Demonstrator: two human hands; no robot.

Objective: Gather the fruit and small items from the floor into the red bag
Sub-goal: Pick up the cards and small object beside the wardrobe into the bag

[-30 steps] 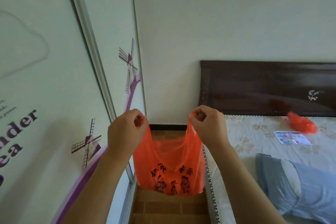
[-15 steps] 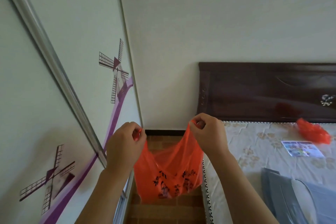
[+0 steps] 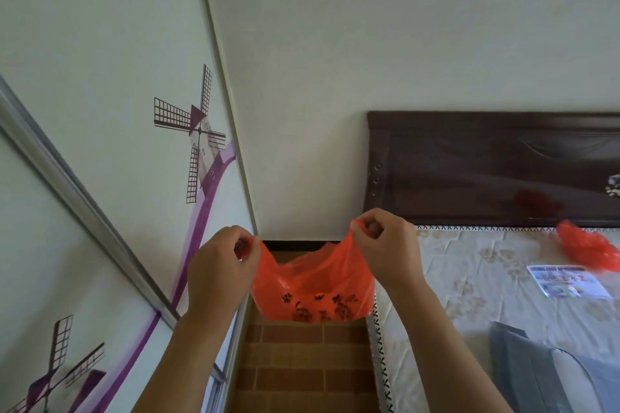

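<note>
A thin red plastic bag (image 3: 313,288) with dark print hangs in the air above a narrow strip of brick-patterned floor (image 3: 303,362). My left hand (image 3: 219,270) pinches its left handle and my right hand (image 3: 389,250) pinches its right handle, holding the mouth stretched apart. The bag's bottom billows upward, so the bag looks short and wide. No fruit or small items are visible on the floor strip.
A sliding wardrobe door (image 3: 110,151) with windmill prints stands close on the left. A bed (image 3: 496,282) with a dark headboard (image 3: 486,168) is on the right, carrying another crumpled red bag (image 3: 585,245), a leaflet (image 3: 565,280) and a blue-grey pillow (image 3: 550,375).
The view has tilted upward. Both hands have drawn the bag's handles further apart, and the bag's bottom has swung up so it hangs shorter.
</note>
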